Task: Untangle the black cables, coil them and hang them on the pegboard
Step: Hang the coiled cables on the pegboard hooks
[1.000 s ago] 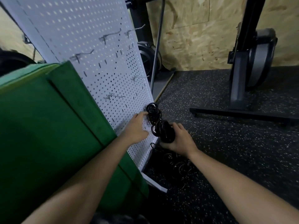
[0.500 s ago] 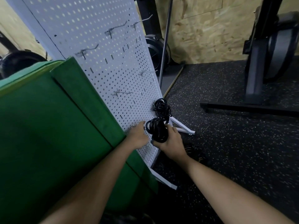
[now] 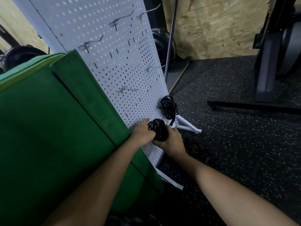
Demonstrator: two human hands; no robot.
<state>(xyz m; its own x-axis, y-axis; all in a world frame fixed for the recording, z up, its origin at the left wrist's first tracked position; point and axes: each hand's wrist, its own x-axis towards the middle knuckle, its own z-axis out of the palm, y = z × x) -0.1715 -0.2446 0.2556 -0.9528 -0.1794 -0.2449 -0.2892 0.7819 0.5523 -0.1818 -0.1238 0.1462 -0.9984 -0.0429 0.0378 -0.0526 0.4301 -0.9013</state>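
The right hand (image 3: 173, 141) grasps a coiled black cable (image 3: 158, 130) from below, against the lower part of the white pegboard (image 3: 114, 62). The left hand (image 3: 143, 131) meets the coil's left side with bent fingers, but whether it grips cannot be told. Loose black cables (image 3: 196, 149) lie on the speckled floor (image 3: 236, 144) just behind, and farther up a second coil (image 3: 168, 106) hangs on the board below bare metal hooks (image 3: 127, 90).

My right hand (image 3: 172, 141) grips a black coil (image 3: 158, 130) from below, against the lower pegboard (image 3: 114, 54). My left hand (image 3: 143, 133) touches its left side, though I can't tell whether those fingers hold it. A second coil (image 3: 168, 106) hangs just above. Loose cables (image 3: 197, 150) lie on the floor (image 3: 236, 144) beside my right wrist.
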